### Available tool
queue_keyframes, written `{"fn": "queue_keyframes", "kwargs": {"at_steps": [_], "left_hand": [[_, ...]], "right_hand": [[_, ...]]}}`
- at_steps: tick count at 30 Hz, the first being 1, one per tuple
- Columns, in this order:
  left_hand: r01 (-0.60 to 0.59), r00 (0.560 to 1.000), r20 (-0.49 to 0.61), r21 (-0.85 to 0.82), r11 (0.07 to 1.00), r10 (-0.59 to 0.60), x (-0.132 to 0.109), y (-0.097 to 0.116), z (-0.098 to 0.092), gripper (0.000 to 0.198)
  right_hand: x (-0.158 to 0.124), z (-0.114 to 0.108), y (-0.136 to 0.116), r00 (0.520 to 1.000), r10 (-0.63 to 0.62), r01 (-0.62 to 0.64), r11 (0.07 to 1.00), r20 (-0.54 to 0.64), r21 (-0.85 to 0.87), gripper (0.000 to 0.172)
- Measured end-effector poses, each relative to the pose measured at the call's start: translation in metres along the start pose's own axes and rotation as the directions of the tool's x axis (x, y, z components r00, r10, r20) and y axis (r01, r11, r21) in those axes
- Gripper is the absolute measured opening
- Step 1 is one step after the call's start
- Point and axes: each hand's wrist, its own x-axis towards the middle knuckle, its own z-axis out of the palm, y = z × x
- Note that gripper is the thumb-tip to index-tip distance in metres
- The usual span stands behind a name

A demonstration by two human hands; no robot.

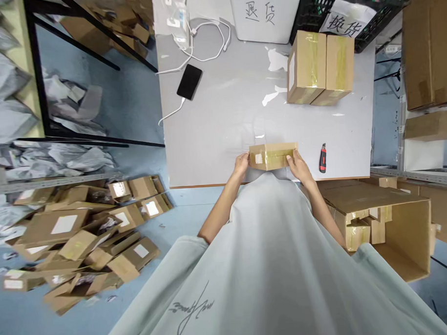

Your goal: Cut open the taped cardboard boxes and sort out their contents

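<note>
A small taped cardboard box (pixel 273 156) with a white label rests near the front edge of the grey table (pixel 222 118). My left hand (pixel 241 164) grips its left end, fingers curled against the side. My right hand (pixel 298 166) holds its right end, thumb on top. Both forearms reach out over my pale grey shirt.
A red utility knife (pixel 322 158) lies right of the box. Two larger taped boxes (pixel 319 67) stand at the back right, a black phone (pixel 189 81) on a cable at the back left. A heap of parcels (pixel 86 236) covers the floor left; an open carton (pixel 390 220) sits right.
</note>
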Motion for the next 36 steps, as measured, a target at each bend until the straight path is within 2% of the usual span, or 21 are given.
{"fn": "queue_keyframes", "kwargs": {"at_steps": [4, 8, 11, 13, 16, 21, 26, 30, 33, 36], "left_hand": [[0.070, 0.997, 0.041, -0.065, 0.995, -0.068, -0.017, 0.015, 0.012, 0.039], [-0.005, 0.999, 0.043, -0.096, 0.995, 0.009, -0.035, 0.031, 0.016, 0.037], [-0.096, 0.995, -0.020, -0.059, 0.994, 0.094, -0.044, 0.043, 0.006, 0.038], [-0.111, 0.991, -0.072, -0.027, 0.993, 0.109, -0.046, 0.049, -0.004, 0.037], [-0.078, 0.988, -0.141, -0.052, 0.996, 0.070, -0.045, 0.057, -0.016, 0.031], [-0.003, 0.986, -0.166, -0.185, 0.983, -0.029, -0.041, 0.063, -0.024, 0.019], [0.029, 0.984, -0.168, -0.202, 0.979, -0.064, -0.034, 0.056, -0.023, 0.016], [0.069, 0.982, -0.164, -0.125, 0.990, -0.089, -0.024, 0.040, -0.014, 0.017], [0.101, 0.980, -0.161, -0.092, 0.991, -0.115, -0.018, 0.028, -0.004, 0.018], [0.112, 0.981, -0.152, -0.076, 0.991, -0.123, -0.012, 0.020, 0.008, 0.018]], "right_hand": [[-0.010, -0.007, -0.020, 1.000, -0.004, 0.003, 0.998, 0.015, 0.068, 0.108], [-0.014, 0.001, -0.044, 0.993, -0.121, 0.120, 0.986, -0.004, 0.118, 0.111], [-0.008, 0.008, -0.050, 0.986, -0.168, 0.161, 0.960, 0.012, 0.228, 0.106], [-0.003, 0.015, -0.049, 0.978, -0.198, 0.171, 0.935, 0.058, 0.312, 0.105], [0.002, 0.030, -0.047, 0.978, -0.196, 0.160, 0.922, 0.071, 0.352, 0.104], [0.010, 0.045, -0.038, 0.990, -0.140, 0.143, 0.945, -0.031, 0.294, 0.089], [0.024, 0.038, -0.018, 0.991, -0.130, 0.133, 0.908, -0.033, 0.398, 0.096], [0.029, 0.022, 0.000, 0.995, -0.088, 0.100, 0.883, -0.047, 0.458, 0.101], [0.026, 0.005, 0.013, 0.995, -0.029, 0.070, 0.898, -0.099, 0.435, 0.103], [0.015, -0.012, 0.019, 0.974, 0.033, 0.042, 0.945, -0.224, 0.323, 0.098]]}}
